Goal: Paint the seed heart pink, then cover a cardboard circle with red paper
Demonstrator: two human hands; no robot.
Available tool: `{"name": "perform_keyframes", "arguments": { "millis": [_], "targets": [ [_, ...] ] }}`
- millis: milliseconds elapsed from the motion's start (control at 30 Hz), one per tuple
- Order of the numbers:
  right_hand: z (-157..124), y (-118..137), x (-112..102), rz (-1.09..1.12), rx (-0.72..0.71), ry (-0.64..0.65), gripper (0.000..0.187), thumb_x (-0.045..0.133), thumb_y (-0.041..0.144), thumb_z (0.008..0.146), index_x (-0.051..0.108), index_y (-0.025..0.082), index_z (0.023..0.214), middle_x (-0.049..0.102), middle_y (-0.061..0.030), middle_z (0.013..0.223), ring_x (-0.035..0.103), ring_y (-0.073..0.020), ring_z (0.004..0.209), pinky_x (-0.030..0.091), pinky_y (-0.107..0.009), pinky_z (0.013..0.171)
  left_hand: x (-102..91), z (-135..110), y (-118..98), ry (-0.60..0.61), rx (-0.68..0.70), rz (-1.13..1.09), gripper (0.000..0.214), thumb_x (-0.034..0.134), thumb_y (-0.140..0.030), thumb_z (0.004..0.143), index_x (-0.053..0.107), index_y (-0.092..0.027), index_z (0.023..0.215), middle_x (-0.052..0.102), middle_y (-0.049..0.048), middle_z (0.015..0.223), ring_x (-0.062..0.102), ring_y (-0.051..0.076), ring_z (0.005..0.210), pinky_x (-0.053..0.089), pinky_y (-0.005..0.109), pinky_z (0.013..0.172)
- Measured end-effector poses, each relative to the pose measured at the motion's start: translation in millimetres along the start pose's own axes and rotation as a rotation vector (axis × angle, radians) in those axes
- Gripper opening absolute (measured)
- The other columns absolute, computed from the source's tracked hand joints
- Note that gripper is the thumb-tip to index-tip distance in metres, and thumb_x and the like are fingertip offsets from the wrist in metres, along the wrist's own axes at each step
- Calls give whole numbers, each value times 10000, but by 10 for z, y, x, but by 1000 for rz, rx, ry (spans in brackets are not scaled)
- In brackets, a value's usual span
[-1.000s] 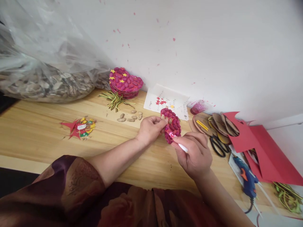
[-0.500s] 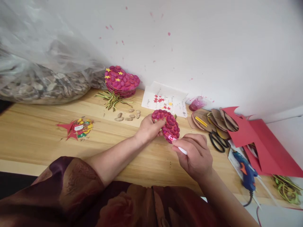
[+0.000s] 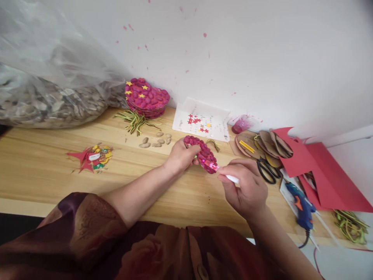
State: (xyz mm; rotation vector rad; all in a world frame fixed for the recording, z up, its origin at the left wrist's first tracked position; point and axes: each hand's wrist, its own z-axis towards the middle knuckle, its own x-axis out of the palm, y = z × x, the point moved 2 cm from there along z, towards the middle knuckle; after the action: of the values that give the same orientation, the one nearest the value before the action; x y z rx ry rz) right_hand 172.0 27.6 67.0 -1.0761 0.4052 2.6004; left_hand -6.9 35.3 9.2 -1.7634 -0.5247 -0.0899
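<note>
Thumb on top, my left hand (image 3: 180, 156) grips the edge of a rounded craft piece (image 3: 208, 155) covered in magenta-painted peanut shells. The piece is tilted above the wooden table (image 3: 177, 202). In my right hand (image 3: 247, 188) is a paintbrush (image 3: 233, 179) with a white handle, pinched between thumb and fingers. Its pink-stained bristles touch the near end of the painted piece. A cup of magenta paint (image 3: 241, 124) stands by the wall. Several unpainted peanuts (image 3: 157, 144) lie just beyond my left hand.
At the back left, painted pieces (image 3: 147, 97) with yellow stars are stacked beside a large bag of shells (image 3: 55, 101). Small stars lie on white paper (image 3: 188, 123). To the right are cardboard pieces (image 3: 243, 146), black scissors (image 3: 267, 171), red paper (image 3: 329, 175) and a blue glue gun (image 3: 301, 206).
My right hand has shifted a little to the right with the paintbrush. The painted piece is tipped more edge-on, and a twisted string behind it shows more. The whole view has shifted slightly.
</note>
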Motion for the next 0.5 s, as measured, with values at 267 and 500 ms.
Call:
{"name": "perform_keyframes", "arguments": {
  "millis": [267,500],
  "targets": [
    [-28,-24,29,-52,-45,66,72,634,167,928,623,207,987,703,-20,783,622,-204,835,458,-363,790,27,-32,-43,6,1,-28,49,633,-134,726,634,-145,678,608,-25,504,484,66,399,336,173,383],
    [37,15,-5,-27,-34,24,73,633,164,931,622,207,989,697,-13,768,619,-189,815,460,-343,774,11,-19,-24,14,15,-11,33,656,-165,731,650,-134,743,631,-14,542,496,68,416,348,170,393]
  ]
}}
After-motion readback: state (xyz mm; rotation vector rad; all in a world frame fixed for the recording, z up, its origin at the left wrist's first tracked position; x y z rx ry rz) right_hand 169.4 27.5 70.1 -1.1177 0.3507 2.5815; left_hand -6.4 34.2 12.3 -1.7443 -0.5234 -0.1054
